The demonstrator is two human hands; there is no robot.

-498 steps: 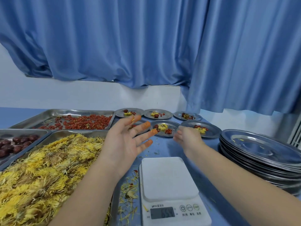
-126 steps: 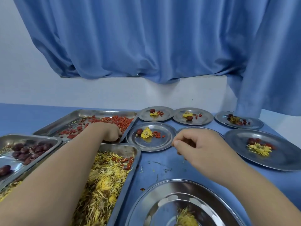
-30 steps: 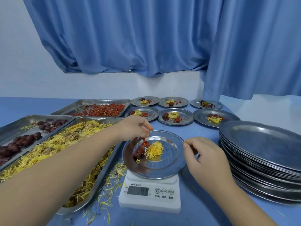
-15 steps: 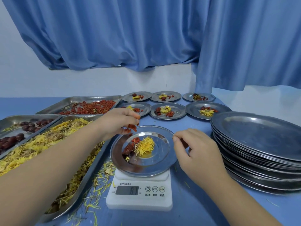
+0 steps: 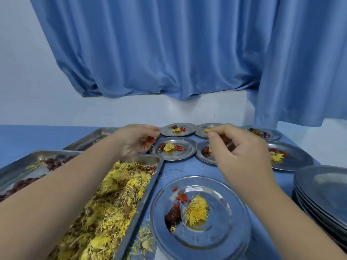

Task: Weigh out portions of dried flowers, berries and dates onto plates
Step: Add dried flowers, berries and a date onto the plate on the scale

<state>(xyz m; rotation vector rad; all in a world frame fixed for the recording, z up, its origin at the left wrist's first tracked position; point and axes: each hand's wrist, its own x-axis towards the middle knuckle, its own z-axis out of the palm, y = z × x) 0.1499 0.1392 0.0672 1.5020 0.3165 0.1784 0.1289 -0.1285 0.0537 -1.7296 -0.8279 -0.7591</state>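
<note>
A steel plate sits nearest me on the white scale, which is mostly hidden. It holds a dark date, a yellow dried flower and a few red berries. My left hand hovers over the far end of the trays, its curled fingers holding red berries. My right hand hangs above the table beyond the plate, fingers curled, thumb against forefinger. Whether it holds anything I cannot tell.
A tray of yellow flowers lies left of the scale, a date tray further left, a berry tray behind. Several portioned plates stand at the back. Stacked plates rise at the right. A blue curtain hangs behind.
My left hand has left the plate on the scale and moved back toward the berry tray, berries in its fingers. My right hand has lifted forward, away from the plate's rim.
</note>
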